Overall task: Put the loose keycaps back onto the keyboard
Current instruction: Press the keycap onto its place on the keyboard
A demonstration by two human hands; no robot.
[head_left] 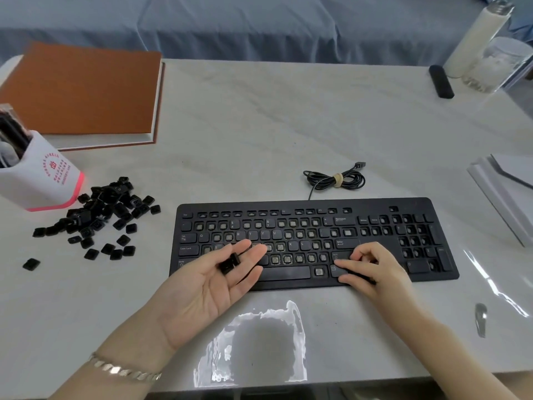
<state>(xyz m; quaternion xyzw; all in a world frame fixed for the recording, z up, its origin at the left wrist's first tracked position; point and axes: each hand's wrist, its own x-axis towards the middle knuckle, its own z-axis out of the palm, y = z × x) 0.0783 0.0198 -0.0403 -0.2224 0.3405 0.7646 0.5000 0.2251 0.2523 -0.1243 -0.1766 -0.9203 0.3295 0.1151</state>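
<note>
The loose keycaps (101, 209) lie in a black heap on the table (259, 125) left of the keyboard (317, 204), spreading from the foot of a white pen holder with a pink base (43, 180), and one stray keycap (31, 264) sits apart at the far left. Two held keycaps (229, 264) rest on the fingers of the left hand (207, 290), which lies palm up with its fingers spread and nearly straight over the keyboard's lower left corner. The keyboard is black and lies just in front of the person; many of its switches stand bare, though some caps are seated (Q, R, T, Y, U, K, L, Enter and the space bar among them). The right hand (372, 269) rests on the lower right of the letter block with curled fingers, index tip and thumb at a bottom-row key; I cannot tell whether they pinch a cap or only press. A silver bracelet (124, 370) circles the left wrist. Behind the keyboard lies its coiled, tied cable (334, 180). A brown-covered notebook (83, 90) sits at the far left, and a white bottle (476, 39) beside a clear jar (496, 64) at the far right.
</note>
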